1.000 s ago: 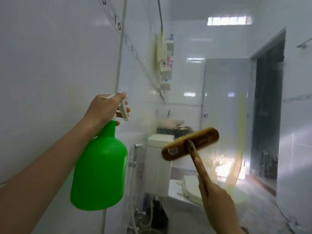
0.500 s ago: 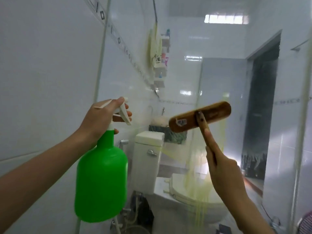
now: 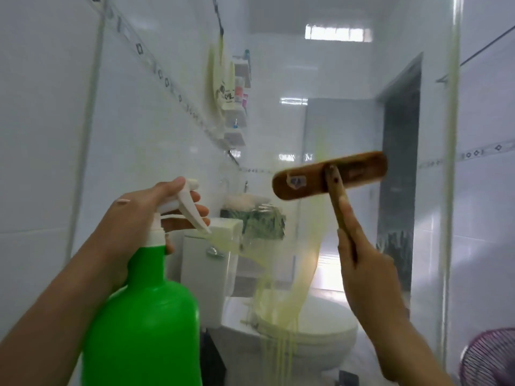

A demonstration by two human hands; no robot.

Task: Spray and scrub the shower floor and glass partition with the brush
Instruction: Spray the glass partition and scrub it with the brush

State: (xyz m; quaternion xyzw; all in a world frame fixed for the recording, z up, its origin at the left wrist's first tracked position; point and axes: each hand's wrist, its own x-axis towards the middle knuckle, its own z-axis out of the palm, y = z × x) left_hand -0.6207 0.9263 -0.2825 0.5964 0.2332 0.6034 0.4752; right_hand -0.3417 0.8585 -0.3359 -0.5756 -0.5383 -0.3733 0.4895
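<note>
Since the frame half a second earlier, the brush point(image 3: 329, 175) had shifted rightward across the glass partition point(image 3: 348, 129), and the camera view had tilted slightly, bringing more of the partition's right edge into sight. The spray bottle sat at about the same height as before.

Left hand point(image 3: 139, 215) was closed around the white neck and trigger head of the green spray bottle point(image 3: 145, 321); index finger lay along the top of the head, other fingers curled about the trigger. Bottle was upright, nozzle facing the glass.

Right hand point(image 3: 365, 271) was closed on the brush's wooden handle, index finger extended up along it. Brush head was tilted, left end lower, its wooden back toward the camera, bristle side toward the glass; actual contact could not be confirmed.

Yellow-green liquid point(image 3: 301, 280) streaked the glass below the brush head and ran down in thin lines toward the bottom of the view.

Seen through the glass: a white toilet point(image 3: 320, 332) with its tank point(image 3: 206, 274). A pink fan point(image 3: 490, 358) showed at lower right. White tiled wall point(image 3: 50, 135) stood at left.
</note>
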